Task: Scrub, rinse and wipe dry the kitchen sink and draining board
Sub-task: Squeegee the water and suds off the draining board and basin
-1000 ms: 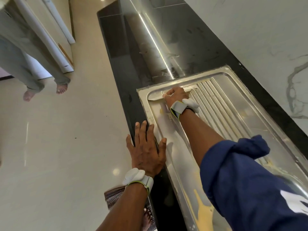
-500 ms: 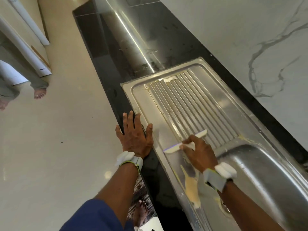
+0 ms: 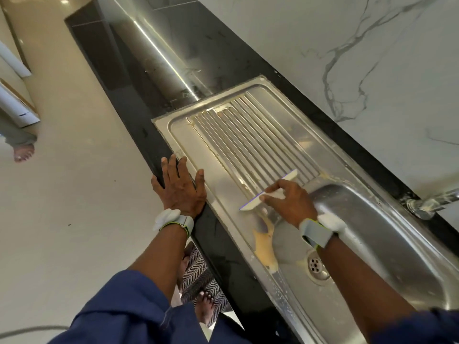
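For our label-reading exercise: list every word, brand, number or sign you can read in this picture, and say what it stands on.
No text can be read anywhere in this view.
The white scraper held by the right hand, the wristbands, the draining board, the sink and the tap show no lettering or numbers.

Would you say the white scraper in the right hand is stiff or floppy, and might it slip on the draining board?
Probably stiff: the scraper looks straight though the right hand pinches only its middle. Likely light, as a pinch holds it. It may slide, since the draining board looks smooth and wet.
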### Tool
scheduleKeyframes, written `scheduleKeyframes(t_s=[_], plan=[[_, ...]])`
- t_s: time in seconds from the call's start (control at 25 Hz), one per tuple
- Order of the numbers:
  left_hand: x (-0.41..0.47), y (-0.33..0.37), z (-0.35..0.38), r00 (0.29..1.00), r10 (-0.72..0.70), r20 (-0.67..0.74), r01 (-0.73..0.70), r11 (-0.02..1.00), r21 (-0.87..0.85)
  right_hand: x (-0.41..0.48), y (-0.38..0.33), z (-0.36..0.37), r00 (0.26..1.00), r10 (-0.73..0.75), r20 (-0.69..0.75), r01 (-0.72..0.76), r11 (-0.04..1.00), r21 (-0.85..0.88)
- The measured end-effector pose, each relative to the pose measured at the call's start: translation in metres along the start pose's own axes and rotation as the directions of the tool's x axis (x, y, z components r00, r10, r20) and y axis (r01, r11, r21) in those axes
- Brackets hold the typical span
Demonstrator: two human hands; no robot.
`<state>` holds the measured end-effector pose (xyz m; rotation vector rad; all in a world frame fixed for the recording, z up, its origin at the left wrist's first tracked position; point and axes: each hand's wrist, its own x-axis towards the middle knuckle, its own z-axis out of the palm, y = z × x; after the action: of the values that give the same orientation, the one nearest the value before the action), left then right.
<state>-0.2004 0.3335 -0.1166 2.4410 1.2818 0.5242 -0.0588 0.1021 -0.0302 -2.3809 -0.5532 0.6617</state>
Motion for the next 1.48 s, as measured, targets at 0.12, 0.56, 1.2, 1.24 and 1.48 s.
scheduleKeyframes(t_s=[0.12,0.56,1.2,1.24,1.48], plan=[[0.0,-0.001,0.0,1.0,-0.008,0.005,0.008,1.0,0.005,-0.002,0.006,0.023,0.998,0.017,0.056,-0.015,0.999,-0.036],[-0.009,0.005,-0.002,0.998,0.067,0.01,-0.067,0.997,0.045,-0.098,0.08,-0.031,0.979,0.092,0.18,-0.089,0.996,-0.02],[-0.048,0.029,-0.001,0.971,0.197,0.137,-0.209,0.975,0.078,-0.039,0.05,-0.005,0.985,0.086,0.152,-0.08,0.996,-0.05],[-0.048,0.029,0.0,0.969,0.205,0.138,-0.216,0.973,0.076,-0.06,0.063,-0.011,0.975,0.128,0.18,-0.107,0.987,-0.122],[-0.048,0.03,0.001,0.963,0.224,0.148,-0.239,0.967,0.092,-0.081,0.054,-0.028,0.997,0.074,0.034,-0.077,0.993,0.09]])
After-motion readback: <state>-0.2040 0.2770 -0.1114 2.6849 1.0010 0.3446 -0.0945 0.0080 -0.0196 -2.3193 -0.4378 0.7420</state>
